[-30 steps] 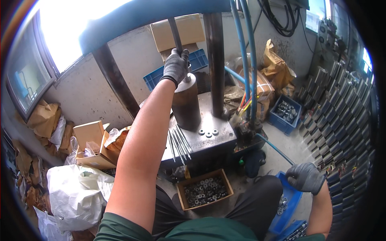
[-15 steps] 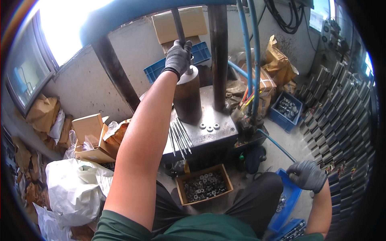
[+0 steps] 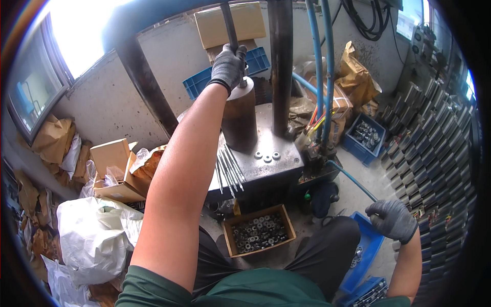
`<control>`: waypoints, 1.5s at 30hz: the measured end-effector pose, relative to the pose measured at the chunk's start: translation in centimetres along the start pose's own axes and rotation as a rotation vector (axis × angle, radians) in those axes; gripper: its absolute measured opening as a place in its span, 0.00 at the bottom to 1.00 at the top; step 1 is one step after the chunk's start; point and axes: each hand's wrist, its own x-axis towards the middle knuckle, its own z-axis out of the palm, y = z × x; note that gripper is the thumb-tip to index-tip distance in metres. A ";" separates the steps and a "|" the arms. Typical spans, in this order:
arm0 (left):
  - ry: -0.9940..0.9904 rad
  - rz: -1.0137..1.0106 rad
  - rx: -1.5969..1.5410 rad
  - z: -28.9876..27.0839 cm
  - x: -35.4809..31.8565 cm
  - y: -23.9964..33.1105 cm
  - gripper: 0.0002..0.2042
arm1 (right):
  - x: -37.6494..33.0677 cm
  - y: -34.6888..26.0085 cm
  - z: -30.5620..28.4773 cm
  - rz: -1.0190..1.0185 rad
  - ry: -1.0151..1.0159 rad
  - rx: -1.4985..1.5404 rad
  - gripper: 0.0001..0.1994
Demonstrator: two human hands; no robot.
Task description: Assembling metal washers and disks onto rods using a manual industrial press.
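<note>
My left hand [image 3: 228, 66], in a grey glove, is closed round the lower part of a dark upright rod [image 3: 229, 24]. Directly below it stands a thick dark steel cylinder [image 3: 240, 117], with a slim bright metal piece on its top partly hidden by the hand. The cylinder rests on a metal press table [image 3: 263, 134]. Several thin metal rods [image 3: 230, 168] lie side by side at the table's near left, and three small metal rings [image 3: 267, 159] lie near its front edge. My right hand [image 3: 394, 220], also gloved, grips the end of a slanting blue-grey lever [image 3: 353, 178].
A box of small dark rings [image 3: 230, 238] sits below the table. Blue bins [image 3: 377, 245] are beside my right knee, with another blue bin [image 3: 363, 143] farther back. Stacked metal tubes [image 3: 434, 163] line the right. White sacks [image 3: 92, 235] and an open carton [image 3: 123, 189] fill the left.
The whole view has shifted slightly. Both hands keep the same grips, and nothing has visibly been picked up or put down.
</note>
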 end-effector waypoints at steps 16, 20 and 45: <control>0.025 0.030 0.027 0.4 1.0 -1.0 0.22 | 0.4 -1.4 -0.9 0.005 0.184 0.106 0.10; 0.020 0.024 0.022 0.3 1.0 -0.8 0.23 | 4.7 -1.0 -3.0 -0.123 0.574 -0.083 0.08; 0.043 0.056 -0.474 0.4 -2.1 -1.4 0.11 | 19.3 -0.8 -10.9 0.108 0.794 -0.270 0.09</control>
